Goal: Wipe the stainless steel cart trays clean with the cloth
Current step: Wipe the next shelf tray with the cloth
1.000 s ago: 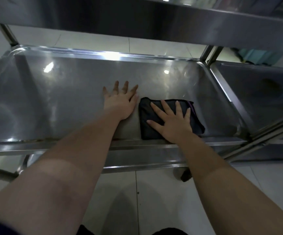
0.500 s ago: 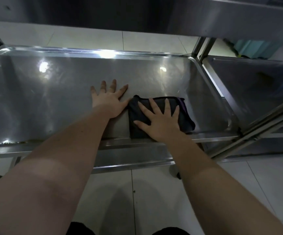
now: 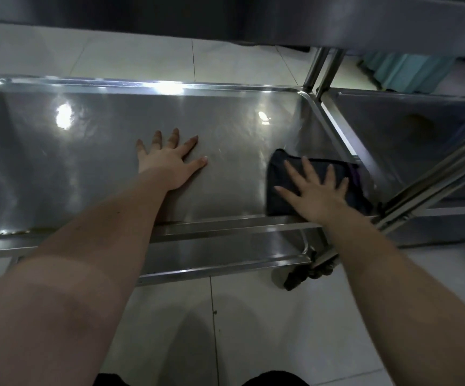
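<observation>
Steel tray (image 3: 225, 126) is gleaming, with a dark cloth (image 3: 280, 169) being pressed flat in its near right corner.
The right hand (image 3: 316, 195) is lying on the folded, soft-looking black cloth, fingers straight and spread, none curling round it; a purple edge is peeking out on the cloth's right side. The left hand (image 3: 170, 162) is resting palm-down on bare brushed metal mid-tray, fingers fanned out, well apart from the cloth. Light is glaring off the tray's raised, round-cornered rim. A second steel tray (image 3: 409, 126) is sitting just beside on the right, above glossy pale floor tiles (image 3: 253, 316).
</observation>
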